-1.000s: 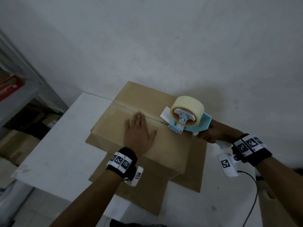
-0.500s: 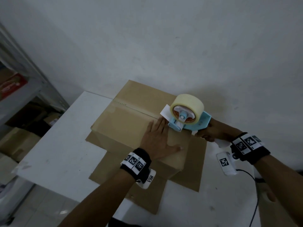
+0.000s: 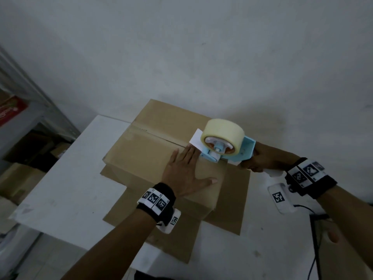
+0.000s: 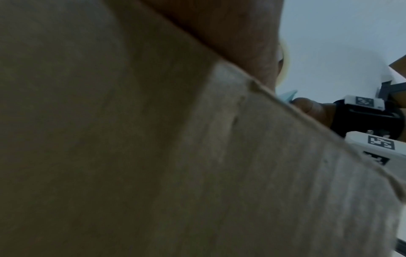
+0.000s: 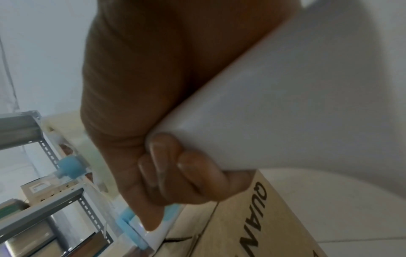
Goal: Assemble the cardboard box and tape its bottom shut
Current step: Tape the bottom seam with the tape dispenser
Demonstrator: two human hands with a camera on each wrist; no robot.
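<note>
Only the right wrist view shows fingers (image 5: pixel 167 163) clenched around the dispenser handle (image 5: pixel 274 107); left hand (image 3: pixel 184 174) flat on box (image 3: pixel 141 156).

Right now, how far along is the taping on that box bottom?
Done: the cardboard box is folded up, bottom flaps closed and facing up. In hand: the left hand presses flat on the flaps near the seam, while the right hand grips the tape dispenser at the seam's right end. Left: the seam ahead looks bare, so nearly the whole strip remains.
</note>
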